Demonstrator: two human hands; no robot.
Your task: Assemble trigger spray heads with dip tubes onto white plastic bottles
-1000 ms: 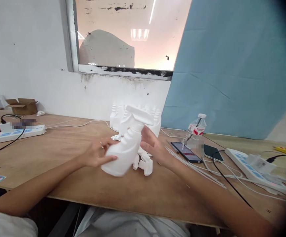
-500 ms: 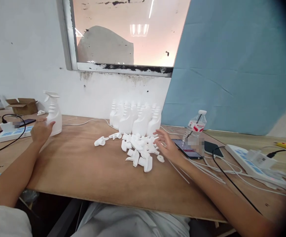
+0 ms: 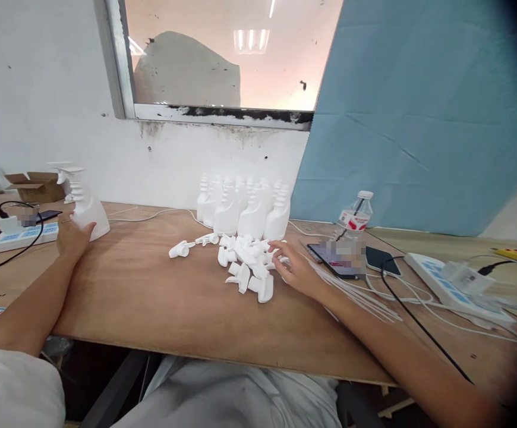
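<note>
My left hand [image 3: 72,236] is at the left of the table, its fingers round the lower side of a white spray bottle [image 3: 90,213] with a trigger head on it. The bottle leans to the left. My right hand [image 3: 295,265], fingers apart, reaches over the right edge of a pile of white trigger heads [image 3: 246,252]; whether its fingertips touch one is unclear. Two more trigger heads [image 3: 180,249] lie left of the pile. Behind the pile stand several white bottles [image 3: 252,213] without heads.
On the right are a phone [image 3: 335,260], a clear drink bottle [image 3: 355,219], thin white tubes [image 3: 361,297], a dark phone [image 3: 382,261] and a power strip [image 3: 452,288]. A cardboard box [image 3: 40,189] and another power strip [image 3: 22,236] are at the left.
The spray bottle in my left hand has gone from upright to leaning left. My right hand has moved slightly left over the pile's edge. The camera view has shifted a little.
</note>
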